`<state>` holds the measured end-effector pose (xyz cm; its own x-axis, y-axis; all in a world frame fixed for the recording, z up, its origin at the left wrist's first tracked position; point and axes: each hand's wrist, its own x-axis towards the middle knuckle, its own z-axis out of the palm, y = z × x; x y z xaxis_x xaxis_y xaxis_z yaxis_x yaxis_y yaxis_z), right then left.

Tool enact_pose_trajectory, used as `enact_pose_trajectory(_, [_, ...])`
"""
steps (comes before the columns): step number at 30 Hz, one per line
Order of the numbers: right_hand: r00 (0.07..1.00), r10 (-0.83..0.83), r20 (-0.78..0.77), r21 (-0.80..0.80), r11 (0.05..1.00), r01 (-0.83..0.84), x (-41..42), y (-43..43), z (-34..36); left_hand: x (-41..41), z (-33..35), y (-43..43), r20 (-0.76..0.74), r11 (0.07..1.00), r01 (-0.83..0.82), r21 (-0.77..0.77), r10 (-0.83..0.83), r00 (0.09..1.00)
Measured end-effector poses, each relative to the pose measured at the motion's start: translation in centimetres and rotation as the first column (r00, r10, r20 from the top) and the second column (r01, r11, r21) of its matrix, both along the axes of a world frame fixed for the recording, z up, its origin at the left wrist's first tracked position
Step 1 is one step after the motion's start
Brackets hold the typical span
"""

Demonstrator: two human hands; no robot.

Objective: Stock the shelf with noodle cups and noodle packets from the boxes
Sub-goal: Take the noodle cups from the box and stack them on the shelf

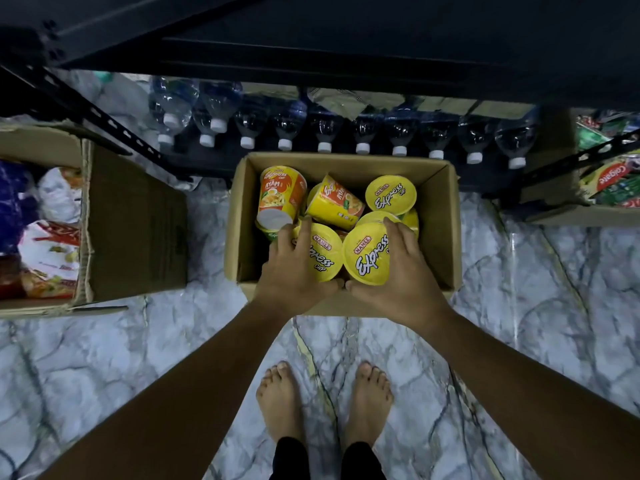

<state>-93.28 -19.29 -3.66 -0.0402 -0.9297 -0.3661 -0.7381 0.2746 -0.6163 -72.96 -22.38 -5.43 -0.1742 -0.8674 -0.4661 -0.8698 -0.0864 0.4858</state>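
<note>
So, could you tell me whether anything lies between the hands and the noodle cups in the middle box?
Nothing visible does. The left hand and right hand already rest on two upright cups at the near end of the open box. No flap or wrap covers them.

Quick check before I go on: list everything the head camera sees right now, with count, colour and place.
noodle cups: at least seven, yellow and orange, in the middle box.
middle box: one, brown cardboard, on floor before shelf.
left box: one, brown, holds noodle packets, white and red, count unclear.
water bottles: about eleven, clear with white caps, lying on the bottom shelf.
shelf: black metal, top.
toothpaste packs: green and red, far right, count unclear.
floor: grey marble.
left hand, right hand: each on a yellow cup lid.
bare feet: two, bottom centre.
</note>
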Motion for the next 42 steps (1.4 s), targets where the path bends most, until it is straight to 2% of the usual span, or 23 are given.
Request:
enact_pose_trajectory(3, [1.000,-0.018,-0.021,0.003,1.000,0.018,0.3,-0.3,0.3,-0.2,0.0,0.0,0.022,1.000,-0.023,0.006,0.023,1.000])
enact_pose_trajectory(8, [0.998,-0.013,-0.056,0.004,1.000,0.013,0.5,-1.0,1.1,-0.1,0.7,0.2,-0.029,0.996,-0.081,0.035,0.082,0.996])
enact_pose_trajectory(14, [1.000,0.010,-0.028,-0.016,1.000,-0.010,0.3,0.1,7.6,1.8,7.4,0.8,-0.120,0.991,-0.129,0.023,0.131,0.984])
enact_pose_trajectory(17, [0.999,0.006,0.036,-0.051,0.999,-0.004,0.6,0.9,13.7,2.8,13.4,1.6,-0.170,0.997,-0.079,-0.023,0.074,0.983])
enact_pose_trajectory(22, [0.997,0.031,0.067,-0.131,0.991,-0.022,1.5,1.6,27.0,4.7,27.6,2.5,-0.229,0.995,-0.050,-0.082,0.030,0.973])
enact_pose_trajectory(30, [0.996,0.033,0.087,-0.333,0.943,-0.002,2.9,2.1,48.0,9.0,49.7,2.7,-0.264,0.958,-0.026,-0.287,-0.053,0.963])
enact_pose_trajectory(36, [0.990,0.102,0.101,-0.490,0.871,-0.040,4.8,1.8,61.5,10.9,62.9,1.8,-0.240,0.887,0.028,-0.461,-0.155,0.958])
enact_pose_trajectory(42, [0.984,0.132,0.117,-0.591,0.805,-0.037,6.8,0.9,71.6,11.7,74.0,0.6,-0.263,0.803,-0.033,-0.596,-0.156,0.952])
